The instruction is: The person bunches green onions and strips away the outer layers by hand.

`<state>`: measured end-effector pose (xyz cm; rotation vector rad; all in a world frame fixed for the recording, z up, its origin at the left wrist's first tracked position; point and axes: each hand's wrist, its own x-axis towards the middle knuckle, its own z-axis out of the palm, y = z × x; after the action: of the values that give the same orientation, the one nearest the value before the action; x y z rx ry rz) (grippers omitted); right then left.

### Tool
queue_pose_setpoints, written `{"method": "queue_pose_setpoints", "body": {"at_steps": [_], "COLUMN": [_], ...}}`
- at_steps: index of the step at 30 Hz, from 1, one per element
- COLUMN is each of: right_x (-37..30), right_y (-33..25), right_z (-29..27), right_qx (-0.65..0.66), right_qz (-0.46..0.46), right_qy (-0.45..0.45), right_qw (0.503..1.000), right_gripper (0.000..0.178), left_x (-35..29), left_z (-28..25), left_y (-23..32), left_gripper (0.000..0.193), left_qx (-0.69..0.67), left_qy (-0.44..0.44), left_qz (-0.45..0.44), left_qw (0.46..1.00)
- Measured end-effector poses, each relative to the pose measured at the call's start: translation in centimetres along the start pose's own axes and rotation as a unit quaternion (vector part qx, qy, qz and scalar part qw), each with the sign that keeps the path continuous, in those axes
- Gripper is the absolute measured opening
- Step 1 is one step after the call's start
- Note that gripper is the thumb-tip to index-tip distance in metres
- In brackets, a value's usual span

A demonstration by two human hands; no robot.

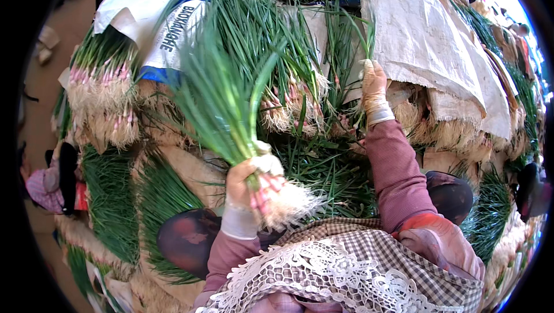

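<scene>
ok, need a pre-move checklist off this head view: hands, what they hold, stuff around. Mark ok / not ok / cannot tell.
1. Left hand closed on the large onion bundle: ok.
2. Bundle's roots sticking out past the fingers: ok.
3. Right hand free: not ok, it grips thin green stalks.
4. Bundle's leaf tips clear of the stacked onions behind: cannot tell, blurred and overlapping.
5. White cloth fully covering its stack: not ok, roots show below.

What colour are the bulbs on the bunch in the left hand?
Pink; the bulbs show best in the head view.
</scene>
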<state>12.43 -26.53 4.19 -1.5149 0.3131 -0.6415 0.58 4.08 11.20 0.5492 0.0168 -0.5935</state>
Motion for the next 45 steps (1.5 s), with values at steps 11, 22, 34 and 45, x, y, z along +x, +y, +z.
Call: {"method": "queue_pose_setpoints", "body": {"at_steps": [11,22,34,45], "right_x": [7.0,4.9,-14.2,-13.1], "right_y": [0.3,3.4,-5.0,-2.7], "right_z": [2.2,2.3,5.6,8.9], "right_qx": [-0.667,-0.325,-0.306,-0.288], "right_qz": [-0.046,0.147,-0.095,0.046], "right_qy": [-0.106,-0.247,-0.524,-0.241], "right_qw": [0.736,0.901,0.789,0.926], "right_gripper": [0.021,0.044,0.027,0.030], "left_x": [2.1,3.4,2.6,1.5], "left_z": [-2.1,-1.8,-2.4,-2.0], "left_y": [-0.4,-1.4,-1.7,-1.9], "left_gripper": [0.027,0.034,0.025,0.018], "left_qx": [0.064,0.027,0.078,0.007], "left_qy": [0.229,0.116,0.149,0.106], "left_qz": [0.004,0.059,-0.034,0.055], "left_qw": [0.971,0.991,0.985,0.993]}}
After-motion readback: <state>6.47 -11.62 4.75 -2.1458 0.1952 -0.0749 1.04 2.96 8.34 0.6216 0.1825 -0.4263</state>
